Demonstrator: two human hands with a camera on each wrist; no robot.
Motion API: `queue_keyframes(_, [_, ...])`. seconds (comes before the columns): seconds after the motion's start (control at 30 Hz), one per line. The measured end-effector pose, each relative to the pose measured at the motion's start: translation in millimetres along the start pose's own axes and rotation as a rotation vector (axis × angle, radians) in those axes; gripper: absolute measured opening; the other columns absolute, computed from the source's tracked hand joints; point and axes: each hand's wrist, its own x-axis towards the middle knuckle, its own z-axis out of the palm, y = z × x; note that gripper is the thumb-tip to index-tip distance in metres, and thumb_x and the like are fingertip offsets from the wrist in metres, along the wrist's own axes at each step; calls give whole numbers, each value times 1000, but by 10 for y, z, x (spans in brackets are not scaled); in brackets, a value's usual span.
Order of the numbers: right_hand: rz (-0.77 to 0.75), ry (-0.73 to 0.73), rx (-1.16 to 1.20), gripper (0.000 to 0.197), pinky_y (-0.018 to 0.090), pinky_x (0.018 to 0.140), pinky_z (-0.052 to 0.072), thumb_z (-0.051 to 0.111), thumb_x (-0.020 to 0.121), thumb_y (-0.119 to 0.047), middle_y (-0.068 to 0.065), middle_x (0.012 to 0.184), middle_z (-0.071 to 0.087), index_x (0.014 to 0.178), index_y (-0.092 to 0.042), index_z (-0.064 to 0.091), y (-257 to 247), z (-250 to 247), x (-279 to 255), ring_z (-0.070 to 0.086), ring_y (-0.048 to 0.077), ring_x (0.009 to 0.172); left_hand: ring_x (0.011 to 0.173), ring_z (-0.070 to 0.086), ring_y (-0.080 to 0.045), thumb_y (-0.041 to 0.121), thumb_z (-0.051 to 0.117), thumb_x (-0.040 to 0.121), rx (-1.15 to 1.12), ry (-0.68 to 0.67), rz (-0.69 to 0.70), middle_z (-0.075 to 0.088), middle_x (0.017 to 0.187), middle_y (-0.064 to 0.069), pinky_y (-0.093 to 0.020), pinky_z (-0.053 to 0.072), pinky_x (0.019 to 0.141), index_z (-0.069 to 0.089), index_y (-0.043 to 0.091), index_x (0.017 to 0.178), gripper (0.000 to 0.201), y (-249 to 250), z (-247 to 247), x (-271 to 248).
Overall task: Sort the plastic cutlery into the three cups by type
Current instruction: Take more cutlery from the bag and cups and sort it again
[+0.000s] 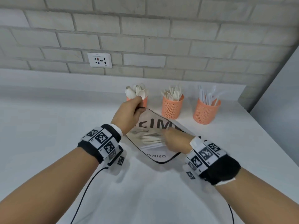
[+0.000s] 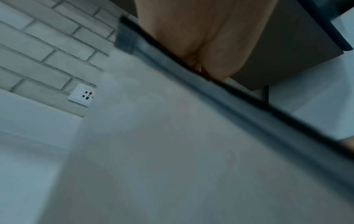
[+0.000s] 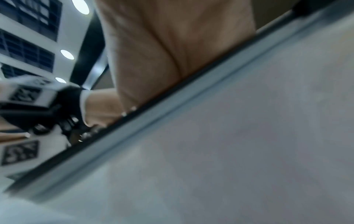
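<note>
The pouch (image 1: 155, 125) is held open by its rim in the pinching left hand (image 1: 129, 112); remaining cutlery (image 1: 152, 138) inside is reached for by the right hand (image 1: 176, 141) — its grip cannot be told. One piece must be picked out and carried to its matching cup (image 1: 172, 108) at twelve o'clock.

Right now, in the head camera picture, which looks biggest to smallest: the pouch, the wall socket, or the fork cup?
1. pouch, clearly largest.
2. fork cup.
3. wall socket.
The socket sits farther away, so its true size against the cup is unsure.
</note>
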Motion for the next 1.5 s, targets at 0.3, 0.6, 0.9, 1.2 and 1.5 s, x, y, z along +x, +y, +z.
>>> queue_keyframes(0.3, [-91, 2, -109, 102, 45, 119, 15, 71, 76, -14, 5, 157, 1, 149, -21, 0, -46, 163, 445, 3, 29, 146, 57, 45, -1, 3, 60, 85, -109, 17, 102, 46, 62, 9, -9, 34, 56, 45, 14, 75, 20, 124, 160, -205])
queue_keyframes(0.6, [-46, 60, -168, 84, 43, 107, 33, 71, 72, -26, 10, 140, 29, 140, -17, 21, -221, 255, 617, 31, 30, 132, 61, 46, 2, 4, 63, 84, -84, -32, 102, 44, 62, 13, -8, 34, 57, 45, 15, 74, 23, 31, 77, -273])
queue_keyframes(0.9, [4, 10, -220, 73, 38, 97, 44, 76, 65, -27, 6, 126, 47, 129, -15, 42, -66, 267, 596, 49, 27, 116, 56, 39, -3, 5, 63, 84, -21, -118, 60, 44, 62, 12, -9, 34, 56, 47, 14, 75, 20, 82, 77, -242])
queue_keyframes(1.2, [19, 52, 40, 55, 37, 89, 47, 67, 72, -17, 5, 113, 58, 120, -27, 45, 69, 430, 523, 57, 31, 105, 63, 44, -10, -13, 46, 77, 208, -521, -54, 53, 82, -3, -18, 37, 58, 57, 9, 100, 34, 67, -24, -145])
queue_keyframes(1.5, [-166, 122, 363, 58, 17, 88, 38, 52, 81, 2, 3, 120, 58, 134, -21, 44, 176, 250, 74, 55, 17, 106, 64, 41, -11, -12, 44, 79, 221, -514, -91, 49, 80, -1, -20, 36, 57, 57, 7, 107, 37, -20, -63, -70])
